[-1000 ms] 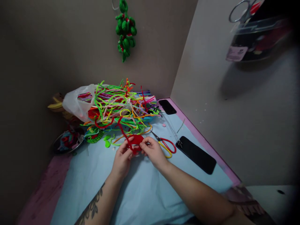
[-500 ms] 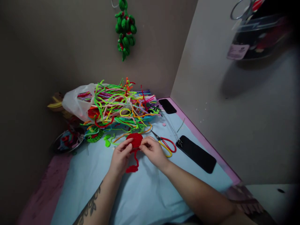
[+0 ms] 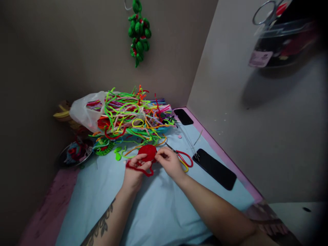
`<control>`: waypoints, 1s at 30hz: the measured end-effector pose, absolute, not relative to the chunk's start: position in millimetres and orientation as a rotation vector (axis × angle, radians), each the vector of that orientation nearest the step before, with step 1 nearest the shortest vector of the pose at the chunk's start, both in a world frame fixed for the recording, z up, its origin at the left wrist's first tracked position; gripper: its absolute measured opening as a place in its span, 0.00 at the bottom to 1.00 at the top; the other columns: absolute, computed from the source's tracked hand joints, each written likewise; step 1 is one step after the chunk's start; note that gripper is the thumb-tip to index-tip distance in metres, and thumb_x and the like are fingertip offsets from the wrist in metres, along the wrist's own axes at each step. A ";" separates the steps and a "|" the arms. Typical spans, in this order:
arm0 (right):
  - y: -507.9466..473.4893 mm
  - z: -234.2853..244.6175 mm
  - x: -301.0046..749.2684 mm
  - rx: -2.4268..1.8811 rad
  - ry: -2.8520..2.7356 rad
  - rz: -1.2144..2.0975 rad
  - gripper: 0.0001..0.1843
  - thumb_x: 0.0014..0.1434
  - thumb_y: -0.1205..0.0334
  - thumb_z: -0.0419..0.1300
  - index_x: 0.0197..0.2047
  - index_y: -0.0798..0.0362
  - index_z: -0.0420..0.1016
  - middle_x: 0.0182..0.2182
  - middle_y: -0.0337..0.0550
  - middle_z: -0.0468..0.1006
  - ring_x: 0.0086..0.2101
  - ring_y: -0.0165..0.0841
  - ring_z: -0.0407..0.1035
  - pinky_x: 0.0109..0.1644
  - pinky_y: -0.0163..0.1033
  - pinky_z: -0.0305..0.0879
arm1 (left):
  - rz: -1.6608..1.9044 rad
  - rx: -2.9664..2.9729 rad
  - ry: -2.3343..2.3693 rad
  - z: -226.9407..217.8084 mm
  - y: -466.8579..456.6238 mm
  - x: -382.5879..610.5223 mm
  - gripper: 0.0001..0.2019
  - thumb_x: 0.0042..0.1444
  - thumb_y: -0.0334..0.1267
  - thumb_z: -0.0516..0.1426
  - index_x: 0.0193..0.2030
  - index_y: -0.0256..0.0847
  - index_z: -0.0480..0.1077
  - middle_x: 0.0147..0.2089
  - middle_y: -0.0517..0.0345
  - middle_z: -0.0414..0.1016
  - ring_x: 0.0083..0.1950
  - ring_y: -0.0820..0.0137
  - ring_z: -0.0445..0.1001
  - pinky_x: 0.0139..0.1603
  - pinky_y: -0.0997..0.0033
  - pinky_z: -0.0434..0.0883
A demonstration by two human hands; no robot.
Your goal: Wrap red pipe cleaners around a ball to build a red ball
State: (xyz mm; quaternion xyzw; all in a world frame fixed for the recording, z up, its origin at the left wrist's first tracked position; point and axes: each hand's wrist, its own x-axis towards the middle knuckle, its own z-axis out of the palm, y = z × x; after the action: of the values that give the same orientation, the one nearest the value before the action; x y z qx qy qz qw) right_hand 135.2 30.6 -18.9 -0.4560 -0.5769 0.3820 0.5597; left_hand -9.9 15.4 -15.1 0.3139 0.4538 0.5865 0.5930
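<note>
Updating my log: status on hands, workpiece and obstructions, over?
Left hand holding round red piece, red strand draped across that hand. Right hand pinched closed at piece's right edge. Scissors close beyond right hand, partly covered by it.

My left hand point(image 3: 134, 172) holds a red disc point(image 3: 148, 152), right hand point(image 3: 170, 164) at its rim; phone point(image 3: 183, 117) near the surface's point(image 3: 51, 205) far-right corner.

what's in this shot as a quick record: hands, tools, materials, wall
left hand: holds red fuzzy disc, red pipe cleaner draped across its fingers
right hand: fingertips pinched at disc's right edge; grip contents unclear
tools: scissors with red and yellow handles
materials: pile of pipe cleaners, partly in white plastic bag
wall: green fuzzy ornament hanging
</note>
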 end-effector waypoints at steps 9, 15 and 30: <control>28.1 -15.6 133.2 -1.152 -1.271 0.978 0.06 0.50 0.60 0.63 0.26 0.54 0.74 0.25 0.39 0.72 0.28 0.30 0.66 0.33 0.35 0.62 | 1.417 0.776 1.087 -16.7 15.2 -10.9 0.17 0.30 0.33 0.70 0.32 0.37 0.75 0.30 0.59 0.78 0.30 0.73 0.74 0.35 0.74 0.70; 23.9 -14.5 129.7 -1.156 -1.195 1.174 0.09 0.52 0.57 0.60 0.29 0.54 0.77 0.25 0.40 0.75 0.27 0.31 0.67 0.33 0.36 0.62 | 1.411 0.796 1.097 -19.9 14.0 -12.0 0.17 0.32 0.32 0.70 0.33 0.37 0.75 0.30 0.60 0.77 0.31 0.75 0.73 0.36 0.75 0.69; 26.5 -17.7 128.4 -0.984 -0.930 1.574 0.19 0.44 0.52 0.65 0.19 0.53 0.61 0.16 0.31 0.59 0.20 0.24 0.49 0.25 0.33 0.44 | 1.336 0.901 1.113 -19.0 13.7 -12.0 0.15 0.34 0.34 0.70 0.33 0.39 0.76 0.34 0.58 0.78 0.35 0.72 0.74 0.40 0.73 0.69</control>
State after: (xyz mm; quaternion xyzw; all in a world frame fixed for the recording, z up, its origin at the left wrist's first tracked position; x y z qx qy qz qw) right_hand 128.4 26.5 -17.7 -0.4082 -0.3860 0.6532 0.5077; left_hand -12.0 13.7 -19.0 0.3819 0.4719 0.5664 0.5575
